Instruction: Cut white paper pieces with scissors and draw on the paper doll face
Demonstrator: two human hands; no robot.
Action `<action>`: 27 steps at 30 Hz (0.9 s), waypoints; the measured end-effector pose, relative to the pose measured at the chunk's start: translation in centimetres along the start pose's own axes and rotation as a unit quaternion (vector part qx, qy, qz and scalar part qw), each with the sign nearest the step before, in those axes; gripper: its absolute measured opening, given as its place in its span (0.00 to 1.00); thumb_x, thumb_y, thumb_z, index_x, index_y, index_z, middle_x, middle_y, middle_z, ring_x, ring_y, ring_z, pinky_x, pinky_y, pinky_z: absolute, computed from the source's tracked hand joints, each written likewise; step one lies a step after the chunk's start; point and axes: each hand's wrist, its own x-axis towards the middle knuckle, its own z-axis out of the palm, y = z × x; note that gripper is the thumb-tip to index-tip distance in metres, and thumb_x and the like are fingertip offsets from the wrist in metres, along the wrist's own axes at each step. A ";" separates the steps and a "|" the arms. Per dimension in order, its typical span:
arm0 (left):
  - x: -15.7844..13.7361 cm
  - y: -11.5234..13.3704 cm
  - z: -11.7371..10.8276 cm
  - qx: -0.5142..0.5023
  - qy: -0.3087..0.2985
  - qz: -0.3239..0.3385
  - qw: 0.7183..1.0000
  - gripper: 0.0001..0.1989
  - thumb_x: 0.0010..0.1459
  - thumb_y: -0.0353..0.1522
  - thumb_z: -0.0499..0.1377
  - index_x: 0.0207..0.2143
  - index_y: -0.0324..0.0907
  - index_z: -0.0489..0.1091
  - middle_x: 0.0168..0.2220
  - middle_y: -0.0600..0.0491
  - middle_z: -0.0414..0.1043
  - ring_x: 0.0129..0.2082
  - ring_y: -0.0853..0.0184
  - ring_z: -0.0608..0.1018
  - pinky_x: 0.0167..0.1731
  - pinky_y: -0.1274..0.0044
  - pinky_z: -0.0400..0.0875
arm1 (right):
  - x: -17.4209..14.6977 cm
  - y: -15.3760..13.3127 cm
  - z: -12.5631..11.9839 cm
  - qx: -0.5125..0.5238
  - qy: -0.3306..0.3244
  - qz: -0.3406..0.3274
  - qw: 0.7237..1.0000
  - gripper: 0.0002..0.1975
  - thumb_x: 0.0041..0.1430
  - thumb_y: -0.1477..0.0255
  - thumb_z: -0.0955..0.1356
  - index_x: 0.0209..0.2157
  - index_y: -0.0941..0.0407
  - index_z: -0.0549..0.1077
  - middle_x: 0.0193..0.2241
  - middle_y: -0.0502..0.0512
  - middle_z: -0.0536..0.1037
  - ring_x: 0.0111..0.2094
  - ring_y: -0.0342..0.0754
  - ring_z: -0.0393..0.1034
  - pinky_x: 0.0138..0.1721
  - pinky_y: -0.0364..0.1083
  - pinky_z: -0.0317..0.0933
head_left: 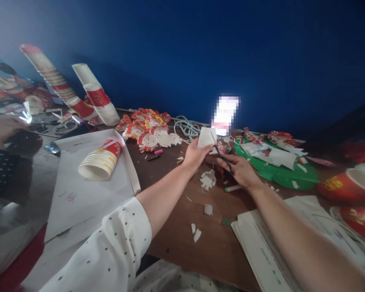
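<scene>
My left hand (196, 154) is closed on a small piece of white paper (205, 137), held up above the brown table. In my right hand (239, 168) is a pair of dark-handled scissors (225, 160), whose blades meet the right side of the paper. Below my hands lies a white cut-out shape (208, 179) with jagged edges. Close to my right hand a marker with a green end (232, 188) rests on the table. Red, white and yellow paper figures (149, 125) are heaped beyond my left forearm.
Paper cups (99, 164) lie nested on a white box lid (69, 202) at left, with tall cup stacks (99, 101) behind. A green round sheet (292, 174) holds scraps at right. Pale cable (187, 126) lies near the blue wall. Another person's hand (3, 127) is far left.
</scene>
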 end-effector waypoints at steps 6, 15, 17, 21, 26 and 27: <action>0.3 -0.2 -0.3 0.025 -0.018 0.019 0.999 0.17 0.47 0.35 0.64 0.40 0.40 0.71 0.33 0.49 0.76 0.30 0.67 0.75 0.35 0.74 0.70 | -0.3 -0.2 0.0 0.027 -0.010 0.013 0.999 0.24 0.50 0.53 0.71 0.40 0.58 0.79 0.23 0.51 0.73 0.24 0.41 0.65 0.24 0.40 0.58; 0.1 0.4 -0.3 0.029 0.012 0.046 0.998 0.15 0.48 0.35 0.63 0.38 0.40 0.70 0.30 0.51 0.75 0.30 0.67 0.75 0.33 0.76 0.69 | -0.2 0.2 -0.2 0.049 -0.033 0.020 0.998 0.22 0.51 0.53 0.70 0.38 0.57 0.78 0.27 0.53 0.75 0.26 0.43 0.67 0.27 0.42 0.60; 0.1 0.6 -0.3 0.015 0.020 0.051 0.998 0.15 0.48 0.35 0.63 0.39 0.40 0.70 0.33 0.50 0.75 0.32 0.66 0.76 0.36 0.75 0.70 | -0.3 -0.1 -0.2 0.041 -0.033 0.022 0.998 0.23 0.51 0.52 0.70 0.38 0.58 0.78 0.27 0.54 0.75 0.26 0.43 0.67 0.26 0.41 0.59; 0.0 0.8 -0.2 0.001 0.015 0.053 0.998 0.13 0.47 0.34 0.63 0.37 0.39 0.70 0.33 0.49 0.76 0.32 0.66 0.76 0.36 0.75 0.70 | -0.4 -0.3 -0.2 0.049 -0.028 0.025 0.998 0.26 0.51 0.52 0.71 0.43 0.58 0.77 0.29 0.55 0.76 0.27 0.43 0.68 0.26 0.41 0.60; -0.1 0.8 -0.3 0.015 0.015 0.046 0.999 0.11 0.47 0.33 0.61 0.34 0.39 0.71 0.28 0.53 0.73 0.26 0.70 0.73 0.29 0.77 0.67 | -0.4 -0.2 -0.1 0.039 -0.020 0.018 0.999 0.26 0.51 0.53 0.71 0.45 0.58 0.77 0.28 0.53 0.75 0.26 0.42 0.66 0.25 0.40 0.59; -0.1 0.7 -0.3 0.015 0.009 0.047 0.999 0.11 0.47 0.33 0.61 0.34 0.39 0.71 0.28 0.53 0.73 0.26 0.70 0.72 0.30 0.77 0.67 | -0.4 -0.3 -0.1 0.035 -0.016 0.016 0.999 0.26 0.51 0.53 0.71 0.45 0.57 0.78 0.27 0.53 0.75 0.26 0.42 0.66 0.25 0.40 0.59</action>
